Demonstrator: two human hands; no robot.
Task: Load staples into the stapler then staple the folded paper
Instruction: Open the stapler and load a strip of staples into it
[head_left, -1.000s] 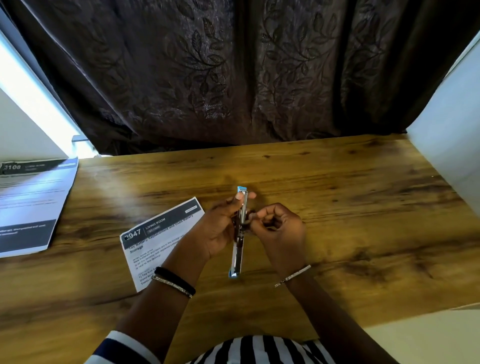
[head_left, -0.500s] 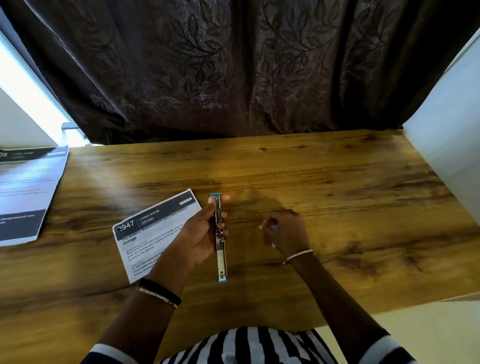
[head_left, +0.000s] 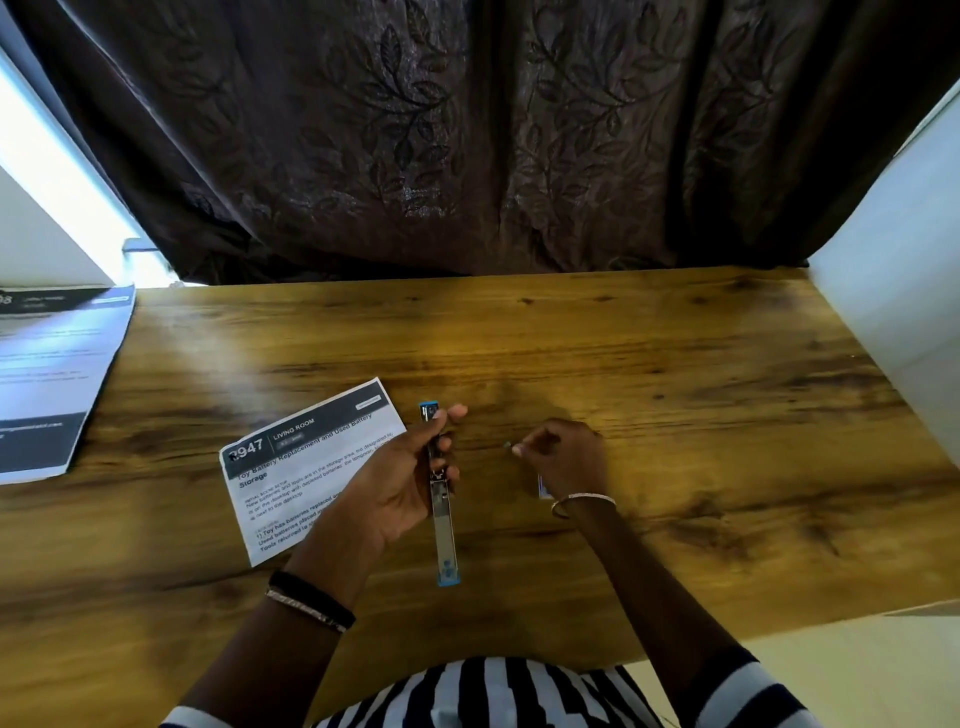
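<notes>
A slim blue-and-metal stapler (head_left: 442, 519), swung out flat so its metal channel shows, is gripped by my left hand (head_left: 395, 483) above the wooden table (head_left: 675, 415). To its right my right hand (head_left: 563, 457) rests low over the table, fingertips pinched on something tiny that could be staples. A small blue-and-white box (head_left: 542, 486) peeks out under that hand, mostly hidden. The folded paper (head_left: 306, 462), printed with a dark header band, lies flat left of the stapler, partly under my left wrist.
Another printed sheet (head_left: 52, 379) lies at the table's far left edge. A dark leaf-patterned curtain (head_left: 467, 140) hangs behind the table. A white wall (head_left: 893, 291) closes the right side. The table's near edge runs close to my striped shirt.
My right hand has left the stapler and gone right, down toward the table by the small box. My left hand keeps the stapler, shifted slightly left.
</notes>
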